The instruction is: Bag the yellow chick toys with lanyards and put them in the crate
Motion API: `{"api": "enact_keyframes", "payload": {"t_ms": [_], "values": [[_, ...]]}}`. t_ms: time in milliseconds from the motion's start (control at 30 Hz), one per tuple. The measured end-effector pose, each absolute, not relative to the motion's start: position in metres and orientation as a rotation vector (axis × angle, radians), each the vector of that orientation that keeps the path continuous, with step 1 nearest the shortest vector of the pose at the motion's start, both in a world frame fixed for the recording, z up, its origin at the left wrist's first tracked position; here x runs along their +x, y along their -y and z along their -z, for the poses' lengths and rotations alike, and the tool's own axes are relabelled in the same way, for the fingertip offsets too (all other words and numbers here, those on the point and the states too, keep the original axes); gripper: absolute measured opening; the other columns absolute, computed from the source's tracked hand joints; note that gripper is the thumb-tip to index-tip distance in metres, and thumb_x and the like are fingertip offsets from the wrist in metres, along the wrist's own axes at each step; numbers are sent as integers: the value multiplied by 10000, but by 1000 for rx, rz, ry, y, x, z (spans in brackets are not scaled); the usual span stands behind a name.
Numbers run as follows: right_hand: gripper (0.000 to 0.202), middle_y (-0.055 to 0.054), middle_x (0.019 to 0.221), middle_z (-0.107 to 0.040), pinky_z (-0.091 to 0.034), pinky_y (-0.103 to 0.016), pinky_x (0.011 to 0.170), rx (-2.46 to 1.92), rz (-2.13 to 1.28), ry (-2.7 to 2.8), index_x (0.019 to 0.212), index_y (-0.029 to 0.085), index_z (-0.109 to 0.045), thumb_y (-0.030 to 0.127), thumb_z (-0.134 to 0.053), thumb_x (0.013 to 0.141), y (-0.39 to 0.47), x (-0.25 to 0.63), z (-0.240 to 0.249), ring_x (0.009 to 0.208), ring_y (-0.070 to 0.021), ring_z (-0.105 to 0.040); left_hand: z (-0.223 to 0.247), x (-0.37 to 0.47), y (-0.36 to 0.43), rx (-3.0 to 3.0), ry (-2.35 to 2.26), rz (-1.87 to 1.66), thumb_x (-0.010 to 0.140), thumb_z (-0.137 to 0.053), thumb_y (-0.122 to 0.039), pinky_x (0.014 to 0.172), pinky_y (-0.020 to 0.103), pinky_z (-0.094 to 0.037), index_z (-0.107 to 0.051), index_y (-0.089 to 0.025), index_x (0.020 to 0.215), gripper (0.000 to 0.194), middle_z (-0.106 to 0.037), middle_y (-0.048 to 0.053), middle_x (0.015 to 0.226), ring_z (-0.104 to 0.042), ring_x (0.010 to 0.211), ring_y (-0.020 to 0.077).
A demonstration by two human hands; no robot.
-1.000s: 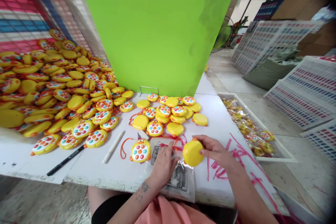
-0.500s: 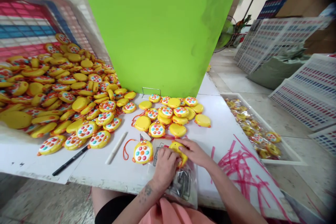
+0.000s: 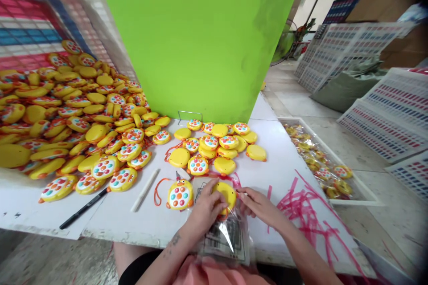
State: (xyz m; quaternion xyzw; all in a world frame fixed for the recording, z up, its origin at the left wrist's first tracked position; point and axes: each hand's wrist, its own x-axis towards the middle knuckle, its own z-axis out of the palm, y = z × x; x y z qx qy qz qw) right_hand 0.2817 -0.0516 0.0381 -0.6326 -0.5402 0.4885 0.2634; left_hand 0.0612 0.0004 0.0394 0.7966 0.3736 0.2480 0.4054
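Observation:
A yellow toy point(image 3: 226, 196), plain back up, lies over a stack of clear plastic bags point(image 3: 227, 240) at the table's front edge. My left hand point(image 3: 207, 205) grips its left side, fingers bent over it. At its right edge, my right hand point(image 3: 256, 202) has thumb and fingers pinched together; what they hold is too small to make out. Left of my hands, a duck-shaped toy point(image 3: 179, 195) with coloured buttons lies face up, its orange strap looped beside it. More yellow toys point(image 3: 224, 165) are grouped just beyond my hands.
A big heap of yellow toys point(image 3: 96, 133) fills the left side. A white stick point(image 3: 145, 190) and black pen point(image 3: 83, 208) lie nearby. A green board point(image 3: 200, 44) stands behind. Pink strips point(image 3: 306, 213) lie right; a white tray point(image 3: 359, 187) holds bagged toys beyond.
My right hand has moved off the toy's top to its right edge and closed into a pinch. My left hand has shifted to the toy's left side, uncovering more of its back.

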Motion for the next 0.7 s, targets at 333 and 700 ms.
{"api": "enact_keyframes", "payload": {"t_ms": [333,700], "values": [[394,-71,1035,-679,-504,-338,787,-1470,-1237,1426,1171,178,-579,412,-547,855,29,256,-33,899,-210,-634,-57,57,2,2102,-876,-544,786,-698,-240,1070,455,-338,-694,-229,781,12,-437,47,1414,-352,1310,274],[474,-73,967,-653,-504,-337,721,-1541,-864,1100,1172,166,-561,501,-544,838,10,292,-39,812,-194,-603,-51,62,0,2634,-908,-482,898,-538,-188,834,370,-448,-604,-188,879,70,-594,46,949,-503,895,202]]}}
